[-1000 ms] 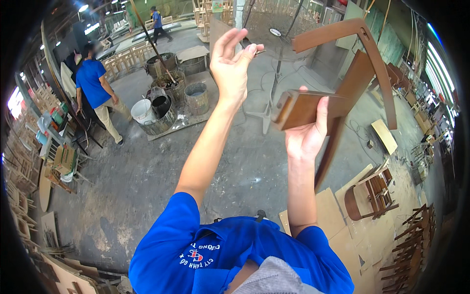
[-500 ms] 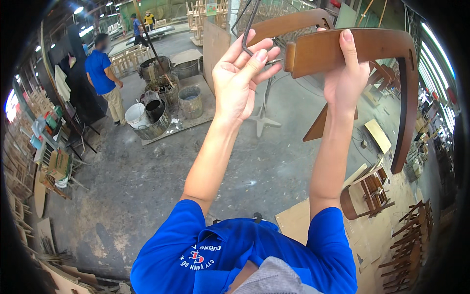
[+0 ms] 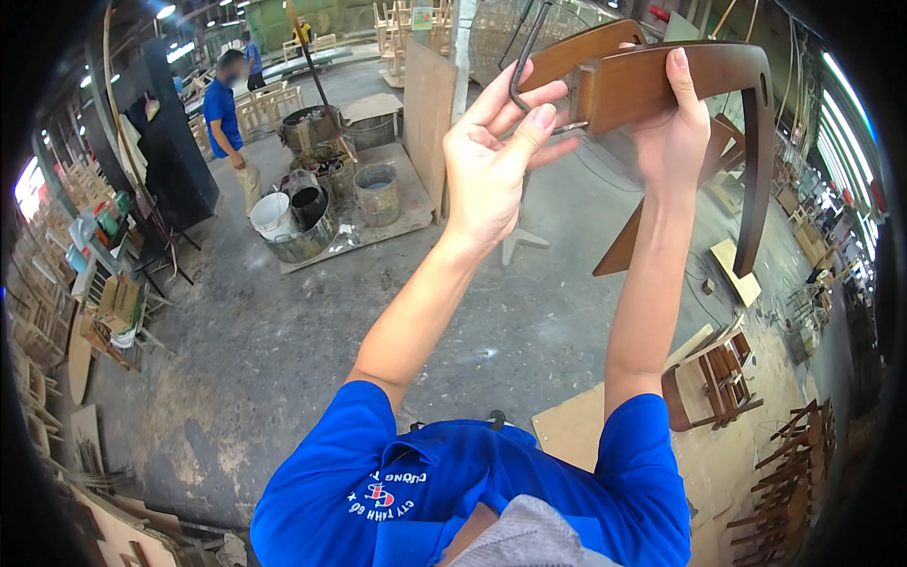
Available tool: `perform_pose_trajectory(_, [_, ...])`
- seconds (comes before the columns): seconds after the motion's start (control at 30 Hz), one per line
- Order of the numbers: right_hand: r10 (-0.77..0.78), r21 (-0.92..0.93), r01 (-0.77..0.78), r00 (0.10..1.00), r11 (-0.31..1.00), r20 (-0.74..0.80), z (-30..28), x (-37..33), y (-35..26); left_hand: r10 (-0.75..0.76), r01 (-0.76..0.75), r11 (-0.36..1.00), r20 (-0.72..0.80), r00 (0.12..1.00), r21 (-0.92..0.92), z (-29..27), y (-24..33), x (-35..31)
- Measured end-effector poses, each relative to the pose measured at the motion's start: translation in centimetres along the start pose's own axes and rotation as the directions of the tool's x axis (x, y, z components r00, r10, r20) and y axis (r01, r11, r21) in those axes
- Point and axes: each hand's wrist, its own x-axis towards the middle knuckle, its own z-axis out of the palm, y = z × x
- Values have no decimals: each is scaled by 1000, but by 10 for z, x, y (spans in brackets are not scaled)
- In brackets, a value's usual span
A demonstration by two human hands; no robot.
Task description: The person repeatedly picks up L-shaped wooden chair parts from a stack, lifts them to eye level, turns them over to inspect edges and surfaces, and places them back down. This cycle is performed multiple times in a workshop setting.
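Note:
A dark bent metal hook [image 3: 525, 57] hangs from above, pinched between the thumb and fingers of my left hand [image 3: 487, 180]. Its pale tip meets the end of a brown curved wooden chair part [image 3: 628, 90]; whether it has entered the wood I cannot tell. My right hand [image 3: 673, 142] grips that part near its middle, thumb on the upper face and the other fingers hidden behind. From its far right end a long dark leg bends downward. A second similar brown part [image 3: 581, 49] is just behind it.
Metal buckets [image 3: 376, 194] and drums stand on a board ahead left, with a person in a blue shirt [image 3: 223, 118] beside them. A plywood panel [image 3: 430, 123] rises near my left hand. Stacked brown wooden parts [image 3: 784, 472] and a chair frame [image 3: 723, 378] lie at right.
My left hand and the hook have moved right, bringing the hook's tip against the wooden part's end. The wooden part has shifted slightly, its leg end higher. The view has turned a little left.

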Motion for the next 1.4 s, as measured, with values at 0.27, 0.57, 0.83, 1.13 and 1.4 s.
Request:
perform_pose_trajectory(0.27, [81,103,-76,996,992,-40,-30,0,-8,23,-23,999,0,1000,25,12,-19,3])
perform_pose_trajectory(0.57, [137,37,-140,988,989,77,-46,2,-12,121,-120,978,3,993,169,30,-19,-4])
perform_pose_trajectory(0.83, [167,104,-182,976,978,141,-57,4,-14,113,-108,975,-13,993,195,47,-25,-12])
perform_pose_trajectory(1.13, [227,37,-241,947,970,228,-96,1,-12,498,-493,556,206,842,669,60,-76,-10])
perform_pose_trajectory(1.4, [92,482,-328,889,813,449,-164,10,-2,450,-696,571,543,709,436,66,-151,-9])
